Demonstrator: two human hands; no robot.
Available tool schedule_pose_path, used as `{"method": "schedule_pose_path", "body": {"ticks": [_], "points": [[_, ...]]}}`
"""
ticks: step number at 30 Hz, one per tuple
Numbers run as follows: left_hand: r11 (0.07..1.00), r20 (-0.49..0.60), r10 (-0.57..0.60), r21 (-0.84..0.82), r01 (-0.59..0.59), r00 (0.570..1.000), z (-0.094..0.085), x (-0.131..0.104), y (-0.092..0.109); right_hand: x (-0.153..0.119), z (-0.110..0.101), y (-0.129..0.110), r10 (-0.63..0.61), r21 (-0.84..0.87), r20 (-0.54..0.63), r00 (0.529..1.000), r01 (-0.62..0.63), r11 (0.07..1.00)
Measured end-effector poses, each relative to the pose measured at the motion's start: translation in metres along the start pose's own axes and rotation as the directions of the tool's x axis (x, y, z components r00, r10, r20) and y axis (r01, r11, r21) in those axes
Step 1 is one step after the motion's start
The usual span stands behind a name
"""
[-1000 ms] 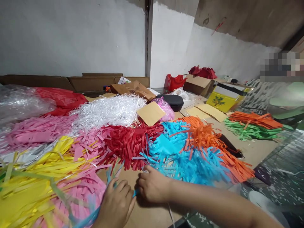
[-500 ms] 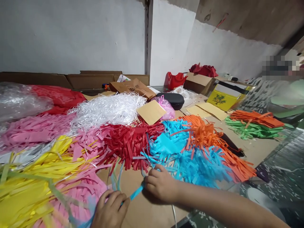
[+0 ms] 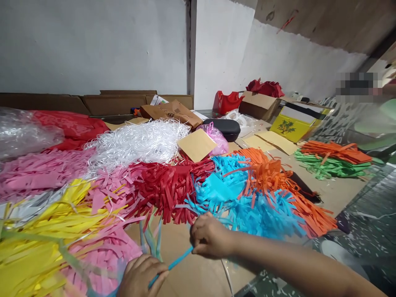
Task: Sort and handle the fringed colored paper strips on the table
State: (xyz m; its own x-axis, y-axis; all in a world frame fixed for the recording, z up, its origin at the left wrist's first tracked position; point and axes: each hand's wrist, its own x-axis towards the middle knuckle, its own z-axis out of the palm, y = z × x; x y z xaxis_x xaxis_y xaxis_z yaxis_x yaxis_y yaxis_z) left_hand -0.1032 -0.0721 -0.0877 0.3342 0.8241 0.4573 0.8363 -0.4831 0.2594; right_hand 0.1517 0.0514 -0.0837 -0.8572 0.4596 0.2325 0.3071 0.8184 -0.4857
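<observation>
Two hands are in view: left hand (image 3: 140, 276) and right hand (image 3: 210, 237). One blue paper strip (image 3: 173, 264) runs between them. Fringed paper heaps: one yellow heap (image 3: 46, 231), one red heap (image 3: 167, 185), one blue heap (image 3: 247, 206), one white heap (image 3: 139, 142), one green heap (image 3: 331, 169). One black case (image 3: 225, 128). One yellow box (image 3: 293, 126).
</observation>
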Motion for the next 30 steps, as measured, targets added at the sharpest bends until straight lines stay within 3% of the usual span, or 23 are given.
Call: {"method": "schedule_pose_path", "body": {"ticks": [4, 8, 10, 13, 16, 19, 22, 25, 27, 29, 30], "points": [[0.997, 0.068, -0.081, -0.011, 0.082, 0.994, 0.002, -0.002, -0.002, 0.002, -0.007, -0.004, 0.055, -0.001, 0.042, 0.998, -0.055, 0.998], [0.987, 0.085, -0.158, 0.032, 0.156, 0.984, 0.0, 0.004, 0.008, 0.011, -0.013, -0.015, 0.183, -0.104, 0.093, 0.979, -0.173, 0.979], [0.983, 0.073, -0.167, 0.086, 0.16, 0.983, -0.002, 0.009, 0.015, 0.014, -0.015, -0.02, 0.171, -0.141, 0.078, 0.982, -0.159, 0.977], [0.991, 0.01, -0.044, 0.13, 0.042, 0.999, 0.001, 0.013, 0.024, 0.014, -0.015, -0.024, -0.097, -0.252, 0.055, 0.994, 0.108, 0.962], [0.984, -0.035, 0.103, 0.147, -0.097, 0.994, 0.011, 0.013, 0.029, 0.013, -0.009, -0.025, -0.402, -0.409, 0.044, 0.915, 0.384, 0.828], [0.987, -0.068, 0.093, 0.138, -0.082, 0.993, 0.02, 0.018, 0.031, 0.015, -0.002, -0.023, -0.507, -0.515, 0.056, 0.86, 0.46, 0.723], [0.986, -0.129, 0.089, 0.149, -0.069, 0.988, 0.017, 0.026, 0.03, 0.022, -0.003, -0.027, -0.522, -0.538, 0.071, 0.85, 0.473, 0.698], [0.977, -0.182, 0.121, 0.195, -0.085, 0.976, -0.008, 0.029, 0.028, 0.027, -0.026, -0.052, -0.46, -0.508, -0.045, 0.887, 0.376, 0.775], [0.959, -0.203, 0.202, 0.24, -0.151, 0.958, -0.037, 0.027, 0.03, 0.028, -0.052, -0.08, -0.297, -0.359, -0.16, 0.941, 0.225, 0.906], [0.928, -0.2, 0.291, 0.299, -0.225, 0.936, -0.067, 0.025, 0.037, 0.03, -0.076, -0.107, -0.054, -0.013, -0.141, 0.988, 0.053, 0.999], [0.908, -0.191, 0.331, 0.332, -0.257, 0.924, -0.08, 0.024, 0.042, 0.031, -0.084, -0.117, 0.031, 0.248, -0.031, 0.999, -0.022, 0.968]]}}
